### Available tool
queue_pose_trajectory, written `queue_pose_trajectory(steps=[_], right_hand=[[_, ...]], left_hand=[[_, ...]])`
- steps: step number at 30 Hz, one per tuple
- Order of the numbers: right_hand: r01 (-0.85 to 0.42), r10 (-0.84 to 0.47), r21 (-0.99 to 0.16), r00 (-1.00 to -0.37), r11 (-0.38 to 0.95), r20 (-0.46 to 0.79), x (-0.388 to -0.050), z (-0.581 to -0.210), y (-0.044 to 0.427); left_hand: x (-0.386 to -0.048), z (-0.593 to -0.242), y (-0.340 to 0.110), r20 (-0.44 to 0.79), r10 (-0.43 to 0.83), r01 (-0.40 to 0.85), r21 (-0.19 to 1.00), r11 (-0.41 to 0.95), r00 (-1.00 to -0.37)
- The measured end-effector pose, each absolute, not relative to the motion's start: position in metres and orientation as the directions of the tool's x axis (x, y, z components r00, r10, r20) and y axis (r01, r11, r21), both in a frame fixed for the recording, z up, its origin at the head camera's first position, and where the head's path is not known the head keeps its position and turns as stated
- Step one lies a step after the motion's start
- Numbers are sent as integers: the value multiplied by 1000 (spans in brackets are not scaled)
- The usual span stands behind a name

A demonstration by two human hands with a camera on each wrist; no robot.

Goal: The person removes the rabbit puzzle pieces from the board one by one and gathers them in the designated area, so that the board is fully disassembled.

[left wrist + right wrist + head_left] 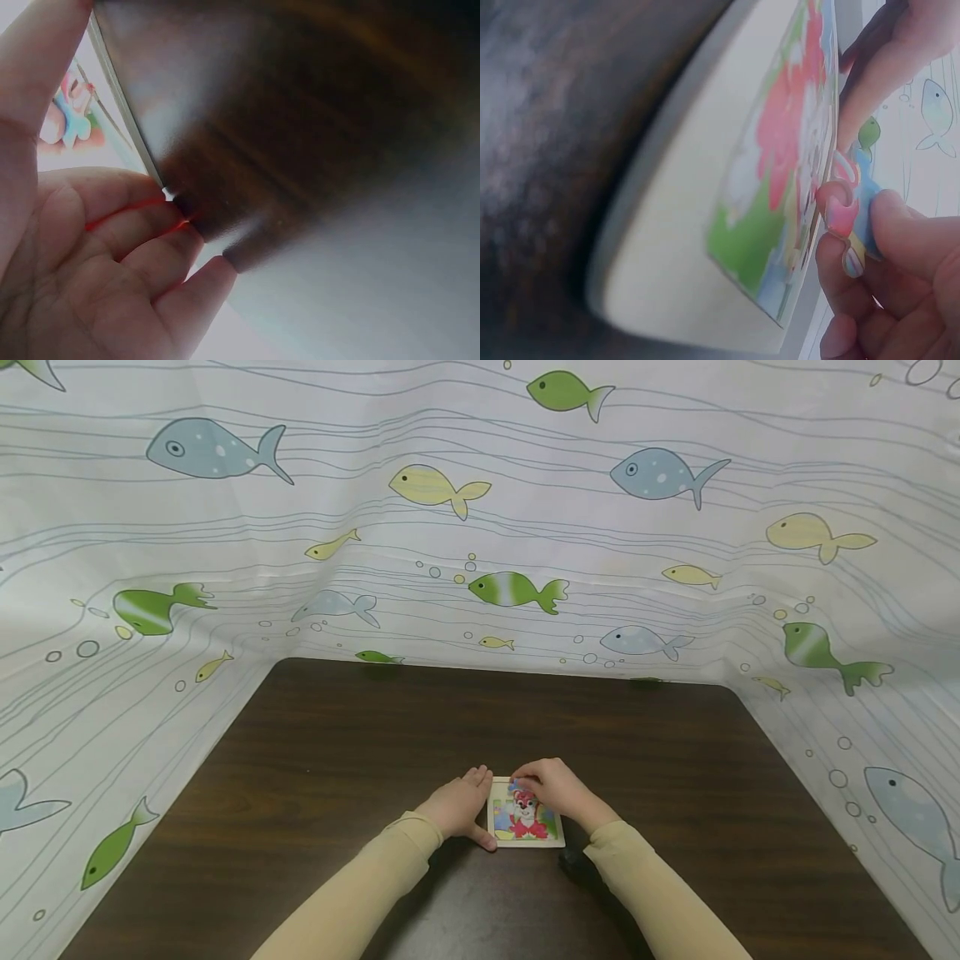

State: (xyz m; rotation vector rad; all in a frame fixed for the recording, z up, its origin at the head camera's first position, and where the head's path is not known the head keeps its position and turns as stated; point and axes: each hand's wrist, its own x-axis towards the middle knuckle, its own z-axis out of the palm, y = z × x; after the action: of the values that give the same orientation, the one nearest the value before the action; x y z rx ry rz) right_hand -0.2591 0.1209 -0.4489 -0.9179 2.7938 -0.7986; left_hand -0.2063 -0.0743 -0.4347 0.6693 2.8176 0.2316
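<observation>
A small square picture puzzle in a pale frame point(527, 845) lies on the dark table, showing a red and white animal figure. Along its left edge rests my left hand point(459, 806), fingers extended and thumb at the lower left corner; the left wrist view shows its fingers point(142, 240) beside the frame edge. Over the puzzle's upper part, my right hand point(558, 789) pinches a colourful puzzle piece point(862, 206) between thumb and fingers, as the right wrist view shows. Part of the upper right of the puzzle is hidden by that hand.
The brown wooden table point(465, 718) extends around the puzzle. A dark object point(577, 862) lies by the right forearm, partly hidden by the sleeve. A white sheet point(450, 435) printed with fish surrounds the table's back and sides.
</observation>
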Motion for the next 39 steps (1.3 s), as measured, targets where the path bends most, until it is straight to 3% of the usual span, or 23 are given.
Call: queue_pose_trajectory(steps=[16,39], right_hand=[[-423,-464,-576,-882,699,85,-262,-451,130],[-385,-412,-573,-907,723,89,-262,-452,156]], left_hand=[[-206,-436,-73,-180,466,430,203,880,-866],[-206,-435,-74,-181,469,431,214,877,-864]])
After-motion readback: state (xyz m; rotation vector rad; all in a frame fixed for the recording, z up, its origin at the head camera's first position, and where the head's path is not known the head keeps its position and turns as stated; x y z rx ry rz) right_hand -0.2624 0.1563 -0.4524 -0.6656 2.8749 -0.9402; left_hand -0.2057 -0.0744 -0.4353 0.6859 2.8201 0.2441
